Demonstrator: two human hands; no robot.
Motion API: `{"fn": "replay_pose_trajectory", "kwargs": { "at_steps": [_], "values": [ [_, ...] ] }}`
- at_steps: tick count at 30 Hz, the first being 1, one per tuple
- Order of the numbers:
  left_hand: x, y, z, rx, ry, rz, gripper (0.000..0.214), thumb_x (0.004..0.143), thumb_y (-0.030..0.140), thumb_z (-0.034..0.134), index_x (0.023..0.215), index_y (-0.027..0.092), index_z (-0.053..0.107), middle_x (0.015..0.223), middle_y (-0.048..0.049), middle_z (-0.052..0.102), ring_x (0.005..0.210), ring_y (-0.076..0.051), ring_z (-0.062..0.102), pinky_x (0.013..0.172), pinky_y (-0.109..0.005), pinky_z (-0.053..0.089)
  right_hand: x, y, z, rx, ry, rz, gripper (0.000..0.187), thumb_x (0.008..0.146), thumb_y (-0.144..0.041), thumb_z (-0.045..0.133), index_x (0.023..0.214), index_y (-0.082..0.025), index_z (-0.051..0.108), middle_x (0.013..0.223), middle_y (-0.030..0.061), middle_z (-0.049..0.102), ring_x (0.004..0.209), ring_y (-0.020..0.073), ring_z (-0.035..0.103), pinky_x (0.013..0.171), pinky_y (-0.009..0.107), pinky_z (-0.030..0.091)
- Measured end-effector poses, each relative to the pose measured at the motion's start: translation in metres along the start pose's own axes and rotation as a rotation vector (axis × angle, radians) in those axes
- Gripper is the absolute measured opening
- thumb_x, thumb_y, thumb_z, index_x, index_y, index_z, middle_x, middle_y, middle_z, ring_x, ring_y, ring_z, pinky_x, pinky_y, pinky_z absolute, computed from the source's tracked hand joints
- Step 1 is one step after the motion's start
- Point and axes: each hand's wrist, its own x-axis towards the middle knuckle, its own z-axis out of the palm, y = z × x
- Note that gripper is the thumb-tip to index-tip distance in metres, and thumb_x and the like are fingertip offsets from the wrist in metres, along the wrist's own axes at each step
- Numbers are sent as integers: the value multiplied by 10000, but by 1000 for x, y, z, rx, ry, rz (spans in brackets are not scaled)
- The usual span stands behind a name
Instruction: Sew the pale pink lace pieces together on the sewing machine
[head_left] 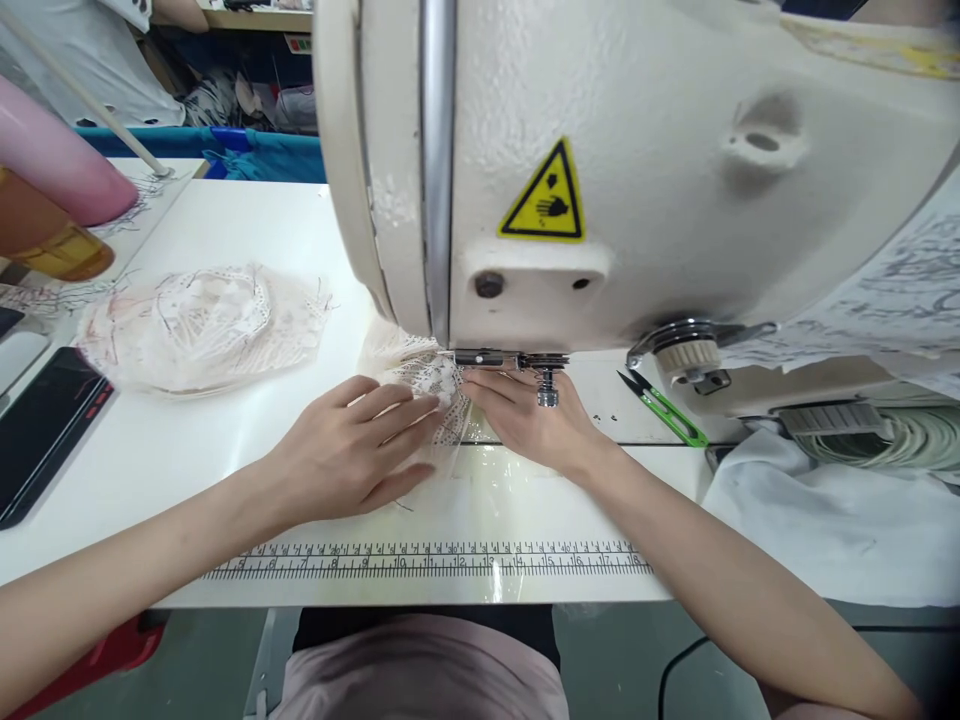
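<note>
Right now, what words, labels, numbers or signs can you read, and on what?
"5" to "18": larger numbers on the ruler strip along the front edge of the white table; its upper row is too small to read.
No words: a yellow warning triangle with a hand symbol, on the sewing machine.
Too small to read: the green-and-red label in the background, and red marks on the black device.

The lace (429, 372) was cream with an openwork pattern, the machine (637, 110) off-white (its sticker (546, 200) yellow, edged in black). The snips (667, 412) were green with black blades, the table (255, 225) white.
</note>
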Motion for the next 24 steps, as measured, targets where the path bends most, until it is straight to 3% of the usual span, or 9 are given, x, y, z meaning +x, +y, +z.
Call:
{"fn": "replay_pose_trajectory", "kwargs": {
  "at_steps": [3,9,14,19,24],
  "values": [
    [-13,-1,-3,-24,8,74,394,925,405,584,1195,124,647,1185,-79,712,1000,-247,677,739,-372,521,1,1,-1,24,-13,-21,283,901,-85,479,1037,-216,691,1192,-59,702,834,131,658,564,307,375],
    [2,-3,14,-76,65,-101,299,950,227,547,1217,129,640,1213,-80,698,1149,-230,645,957,-365,539,3,-1,-2,53,-47,-20,280,926,-97,455,1052,-217,675,1137,-21,721,895,159,660,646,333,390],
    [21,-4,35,-53,20,-208,387,999,329,461,1259,88,617,1301,-115,641,1230,-255,596,1002,-393,537,6,-4,-4,61,-116,-1,258,953,-135,447,1046,-224,670,1104,-11,723,939,167,652,676,341,396],
    [17,-3,42,-43,11,-227,405,995,343,472,1284,94,608,1326,-115,623,1258,-257,574,1072,-397,488,8,-4,-5,76,-145,-1,267,965,-128,435,1052,-208,674,1112,3,720,969,164,647,680,329,421],
    [14,-2,43,-58,21,-201,388,988,328,493,1273,97,620,1324,-121,623,1237,-260,591,1064,-398,493,7,0,-4,145,-156,-28,250,970,-165,446,1040,-202,684,1123,19,714,1020,171,629,789,324,489]
  ]
}}
